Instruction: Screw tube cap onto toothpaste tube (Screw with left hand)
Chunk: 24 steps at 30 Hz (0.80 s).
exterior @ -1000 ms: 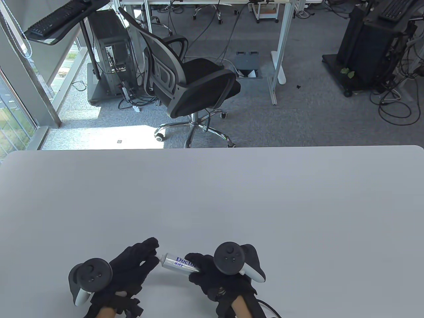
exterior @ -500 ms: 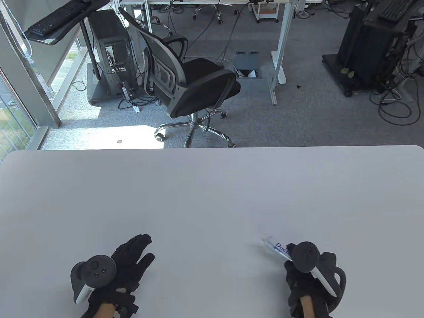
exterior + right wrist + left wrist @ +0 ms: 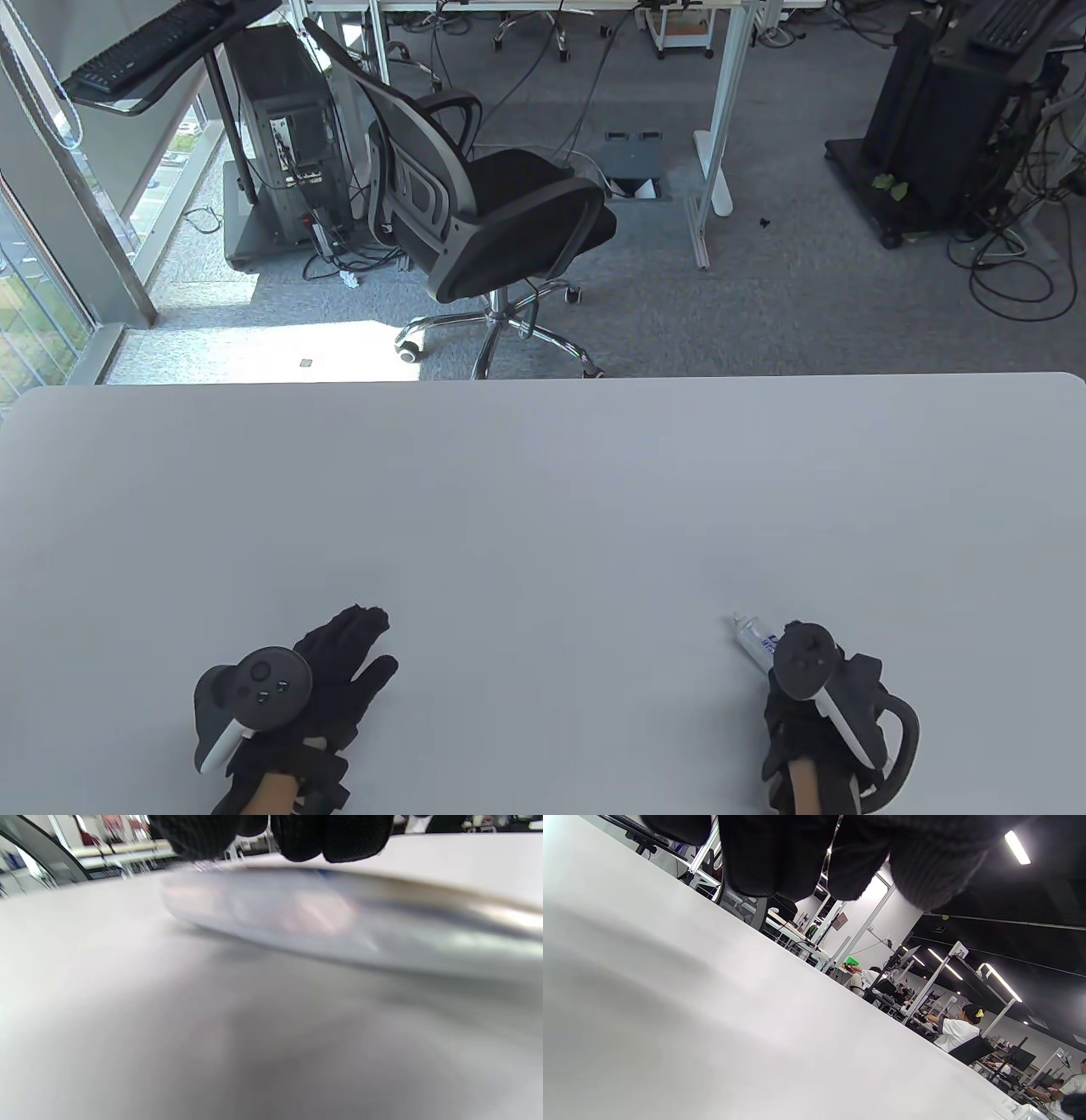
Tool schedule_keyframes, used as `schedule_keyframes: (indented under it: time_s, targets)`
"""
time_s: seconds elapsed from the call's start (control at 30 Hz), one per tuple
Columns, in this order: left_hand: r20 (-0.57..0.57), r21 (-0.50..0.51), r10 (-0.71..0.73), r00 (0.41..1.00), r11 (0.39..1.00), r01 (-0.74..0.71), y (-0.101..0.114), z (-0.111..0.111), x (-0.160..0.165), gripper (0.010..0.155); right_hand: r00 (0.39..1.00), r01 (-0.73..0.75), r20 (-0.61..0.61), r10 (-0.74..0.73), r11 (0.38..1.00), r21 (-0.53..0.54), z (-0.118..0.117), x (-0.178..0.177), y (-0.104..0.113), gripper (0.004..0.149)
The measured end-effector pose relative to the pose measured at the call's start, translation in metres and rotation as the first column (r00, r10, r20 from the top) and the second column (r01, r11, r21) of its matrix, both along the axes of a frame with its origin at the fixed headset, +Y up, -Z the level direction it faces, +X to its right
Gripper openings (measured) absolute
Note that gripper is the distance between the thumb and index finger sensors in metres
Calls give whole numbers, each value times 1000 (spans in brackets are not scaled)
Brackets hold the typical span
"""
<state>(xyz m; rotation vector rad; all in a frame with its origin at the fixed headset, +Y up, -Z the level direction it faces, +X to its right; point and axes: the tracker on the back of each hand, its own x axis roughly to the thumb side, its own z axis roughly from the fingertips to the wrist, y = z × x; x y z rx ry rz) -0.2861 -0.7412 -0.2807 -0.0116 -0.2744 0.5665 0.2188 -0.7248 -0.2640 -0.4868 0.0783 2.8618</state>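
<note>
Your right hand (image 3: 819,722) holds the tube (image 3: 753,641) low at the tabletop's (image 3: 543,509) near right; only its cap end shows past the tracker (image 3: 802,662). Your left hand (image 3: 335,679) lies flat, fingers spread, holding nothing.

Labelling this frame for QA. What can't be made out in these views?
- Toothpaste tube, table view: most of it is hidden under the right hand and tracker; cap seating too small to judge.
- Tube, right wrist view: blurred, ends cut off.
- Left hand, left wrist view: only fingers at the top edge, palm hidden.
</note>
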Motion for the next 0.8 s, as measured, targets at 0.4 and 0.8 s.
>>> schedule_keyframes:
  time_s: [0.4,0.8]
  targets:
    - [18,71,-102,995,992,100,6,7,13,74,847,163,-532,3,950,265,0,-210,72,69]
    - [6,-88,-301,953,950,301,-18,-4,21,81,843,-29,-538,-28,995,-98,-26,-220,-48,76]
